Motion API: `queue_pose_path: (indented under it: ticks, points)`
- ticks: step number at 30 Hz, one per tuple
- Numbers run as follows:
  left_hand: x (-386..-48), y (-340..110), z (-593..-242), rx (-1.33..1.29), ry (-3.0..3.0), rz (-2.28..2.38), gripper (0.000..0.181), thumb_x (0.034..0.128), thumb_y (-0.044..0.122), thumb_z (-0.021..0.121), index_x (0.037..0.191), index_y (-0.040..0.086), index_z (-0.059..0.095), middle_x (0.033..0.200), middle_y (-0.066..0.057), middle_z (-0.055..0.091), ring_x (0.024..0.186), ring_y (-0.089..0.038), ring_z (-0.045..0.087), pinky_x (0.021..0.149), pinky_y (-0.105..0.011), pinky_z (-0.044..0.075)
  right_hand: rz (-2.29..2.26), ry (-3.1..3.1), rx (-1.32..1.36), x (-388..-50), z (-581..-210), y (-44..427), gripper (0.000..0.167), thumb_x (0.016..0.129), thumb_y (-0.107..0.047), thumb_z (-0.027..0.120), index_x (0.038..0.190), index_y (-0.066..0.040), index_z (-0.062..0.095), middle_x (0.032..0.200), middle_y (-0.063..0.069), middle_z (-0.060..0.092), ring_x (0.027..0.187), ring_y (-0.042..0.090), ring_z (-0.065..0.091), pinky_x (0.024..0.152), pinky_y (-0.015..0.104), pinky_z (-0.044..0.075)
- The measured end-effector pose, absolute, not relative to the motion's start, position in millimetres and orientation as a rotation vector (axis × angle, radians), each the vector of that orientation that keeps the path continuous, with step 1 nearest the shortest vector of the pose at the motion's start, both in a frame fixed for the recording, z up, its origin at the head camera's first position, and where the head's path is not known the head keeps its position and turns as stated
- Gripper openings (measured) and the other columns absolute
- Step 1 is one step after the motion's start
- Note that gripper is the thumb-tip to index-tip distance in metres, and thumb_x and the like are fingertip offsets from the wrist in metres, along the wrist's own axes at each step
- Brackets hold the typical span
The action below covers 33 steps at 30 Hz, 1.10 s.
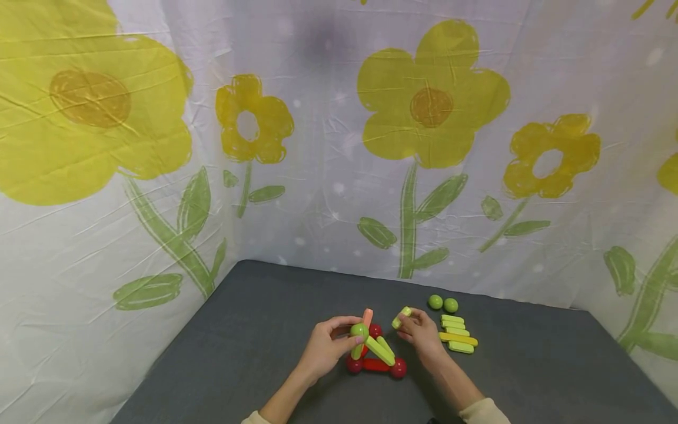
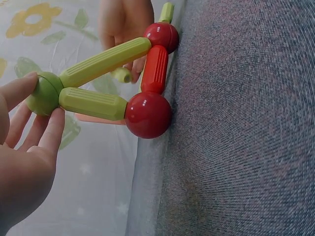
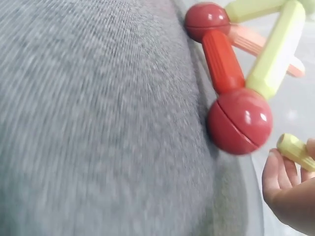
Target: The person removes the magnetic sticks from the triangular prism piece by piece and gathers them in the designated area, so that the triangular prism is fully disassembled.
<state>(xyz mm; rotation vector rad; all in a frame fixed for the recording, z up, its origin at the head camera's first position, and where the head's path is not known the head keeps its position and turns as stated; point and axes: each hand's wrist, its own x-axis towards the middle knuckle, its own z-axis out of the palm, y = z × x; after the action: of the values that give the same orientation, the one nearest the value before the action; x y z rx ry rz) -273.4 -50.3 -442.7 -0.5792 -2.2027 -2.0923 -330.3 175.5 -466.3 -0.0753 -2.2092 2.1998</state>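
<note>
A frame of rods and balls stands on the dark table, with red balls [image 1: 398, 368] at its base joined by a red rod [image 1: 376, 365]. Light green rods [image 2: 93, 103] slope up to a green ball [image 1: 359, 331] at the top. My left hand [image 1: 327, 348] pinches that green ball between thumb and fingers. A salmon rod [image 1: 368, 318] points upward behind it. To the right of the frame, my right hand [image 1: 424, 337] holds a short light green rod [image 3: 297, 151] between thumb and fingertips, apart from the frame.
On the table's right, several light green rods [image 1: 461, 347] lie in a row with a yellow rod [image 1: 458, 338] across them. Two green balls [image 1: 435, 302] sit behind. A flowered cloth [image 1: 328, 194] hangs beyond the table's back edge.
</note>
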Motion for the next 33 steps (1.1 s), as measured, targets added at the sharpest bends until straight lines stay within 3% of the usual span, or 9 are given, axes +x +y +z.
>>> queue_pose_path:
  ticks: [6,14,21,29,33]
  points:
    - [-273,-51,-442,-0.572,-2.199,-2.104,0.036,0.0864,0.01,0.071,0.119,-0.002,0.063,0.116,-0.011,0.062,0.109,-0.028,0.058,0.089,-0.029,0.049,2.281,-2.144,-0.15,-324,-463,192,0.045,0.098,-0.015,0.057,0.13,0.008,0.035,0.109,0.013,0.051,0.082,0.011,0.062,0.079,0.027,0.053]
    - [-263,-52,-424,-0.592,-2.194,-2.122,0.034,0.0869,0.002,0.069,0.118,-0.009,0.06,0.116,-0.019,0.061,0.11,-0.037,0.056,0.088,-0.03,0.05,2.299,-2.123,-0.174,-314,-457,214,0.053,0.097,-0.013,0.057,0.135,0.01,0.029,0.112,0.013,0.049,0.083,0.01,0.062,0.081,0.027,0.052]
    - [-272,-51,-437,-0.584,-2.189,-2.124,0.036,0.087,0.007,0.07,0.12,-0.003,0.062,0.118,-0.014,0.061,0.11,-0.03,0.058,0.088,-0.028,0.05,2.292,-2.121,-0.186,-305,-453,231,0.056,0.096,-0.009,0.056,0.137,0.012,0.024,0.107,0.009,0.055,0.085,0.008,0.063,0.082,0.026,0.051]
    - [-272,-51,-440,-0.585,-2.19,-2.104,0.037,0.0867,0.011,0.071,0.12,-0.002,0.062,0.117,-0.012,0.061,0.109,-0.028,0.058,0.087,-0.03,0.05,2.271,-2.183,-0.197,-292,-452,247,0.065,0.097,-0.011,0.056,0.142,0.013,0.017,0.121,0.017,0.05,0.09,0.009,0.062,0.087,0.029,0.05]
    - [-271,-51,-440,-0.585,-2.194,-2.092,0.037,0.087,0.011,0.071,0.12,-0.001,0.063,0.118,-0.012,0.061,0.11,-0.029,0.058,0.088,-0.031,0.05,2.267,-2.192,-0.228,-287,-452,255,0.067,0.096,-0.014,0.059,0.142,0.012,0.017,0.115,0.014,0.055,0.09,0.01,0.063,0.086,0.029,0.05]
